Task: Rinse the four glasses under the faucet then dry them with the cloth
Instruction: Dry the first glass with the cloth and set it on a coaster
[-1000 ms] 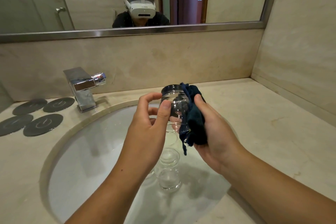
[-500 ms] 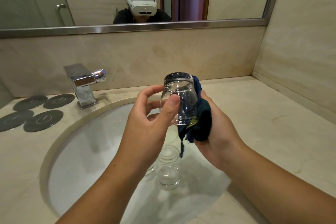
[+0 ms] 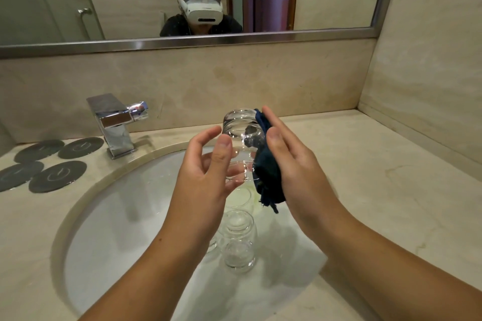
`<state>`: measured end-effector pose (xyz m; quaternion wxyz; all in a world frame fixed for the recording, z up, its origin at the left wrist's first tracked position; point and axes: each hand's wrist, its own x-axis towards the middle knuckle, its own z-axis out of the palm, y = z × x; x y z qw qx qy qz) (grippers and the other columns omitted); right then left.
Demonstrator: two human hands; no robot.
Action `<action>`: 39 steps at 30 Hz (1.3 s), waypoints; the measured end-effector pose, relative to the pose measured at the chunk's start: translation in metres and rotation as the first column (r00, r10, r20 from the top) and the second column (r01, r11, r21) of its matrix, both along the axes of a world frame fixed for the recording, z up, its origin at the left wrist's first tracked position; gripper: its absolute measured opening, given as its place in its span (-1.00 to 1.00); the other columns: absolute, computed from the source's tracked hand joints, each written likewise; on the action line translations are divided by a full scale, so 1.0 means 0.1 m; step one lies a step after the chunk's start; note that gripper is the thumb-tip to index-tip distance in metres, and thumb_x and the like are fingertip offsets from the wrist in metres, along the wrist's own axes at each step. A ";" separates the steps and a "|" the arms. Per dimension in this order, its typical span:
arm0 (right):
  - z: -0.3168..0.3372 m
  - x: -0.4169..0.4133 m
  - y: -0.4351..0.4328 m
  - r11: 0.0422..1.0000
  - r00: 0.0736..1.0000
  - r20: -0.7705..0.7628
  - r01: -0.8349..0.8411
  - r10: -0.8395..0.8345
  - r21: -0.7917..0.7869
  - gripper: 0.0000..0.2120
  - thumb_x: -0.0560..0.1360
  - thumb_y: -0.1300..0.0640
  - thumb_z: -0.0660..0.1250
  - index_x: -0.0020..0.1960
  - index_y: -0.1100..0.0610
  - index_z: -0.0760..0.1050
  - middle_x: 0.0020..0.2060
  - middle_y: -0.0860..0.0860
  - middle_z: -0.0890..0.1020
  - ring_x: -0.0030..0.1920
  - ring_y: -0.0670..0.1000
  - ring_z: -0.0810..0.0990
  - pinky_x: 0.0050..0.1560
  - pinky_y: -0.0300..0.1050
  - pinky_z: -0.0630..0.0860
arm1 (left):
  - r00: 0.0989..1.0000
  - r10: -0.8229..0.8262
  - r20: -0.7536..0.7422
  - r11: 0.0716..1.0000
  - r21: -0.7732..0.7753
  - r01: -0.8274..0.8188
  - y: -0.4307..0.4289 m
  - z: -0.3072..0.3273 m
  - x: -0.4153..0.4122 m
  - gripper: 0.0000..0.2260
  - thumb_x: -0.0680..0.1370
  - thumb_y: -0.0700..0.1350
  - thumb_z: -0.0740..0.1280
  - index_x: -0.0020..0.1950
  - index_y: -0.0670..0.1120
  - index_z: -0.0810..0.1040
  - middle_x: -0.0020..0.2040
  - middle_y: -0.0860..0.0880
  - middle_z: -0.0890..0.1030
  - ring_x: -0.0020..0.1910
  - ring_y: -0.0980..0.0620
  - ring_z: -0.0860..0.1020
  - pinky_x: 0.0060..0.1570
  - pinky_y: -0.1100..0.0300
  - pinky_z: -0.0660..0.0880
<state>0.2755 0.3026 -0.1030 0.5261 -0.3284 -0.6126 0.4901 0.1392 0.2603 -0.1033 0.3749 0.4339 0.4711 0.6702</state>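
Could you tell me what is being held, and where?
The left hand pinches the inverted glass by its wall; right hand presses the cloth against it.

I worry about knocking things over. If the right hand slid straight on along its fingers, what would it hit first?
Probably nothing near: the right hand, pressing the cloth to the glass, points past it toward the backsplash. Depth is unclear.

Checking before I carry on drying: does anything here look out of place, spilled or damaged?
Nothing looks broken or spilled. The only oddity is that the other glasses sit packed close together in the sink, where they could knock against each other.
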 end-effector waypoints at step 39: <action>-0.08 -0.01 0.07 0.952 0.959 -0.279 -0.132 0.052 -0.275 -0.63 0.75 -0.06 0.17 0.47 -0.02 0.56 0.27 0.13 0.71 0.37 0.32 0.59 0.48 0.26 0.47 | 0.917 0.023 -0.398 0.998 -0.050 -0.047 -0.05 0.09 -0.04 -0.60 0.54 0.36 0.28 0.38 0.46 0.47 0.16 0.28 0.64 0.11 0.37 0.61 -0.02 0.50 0.47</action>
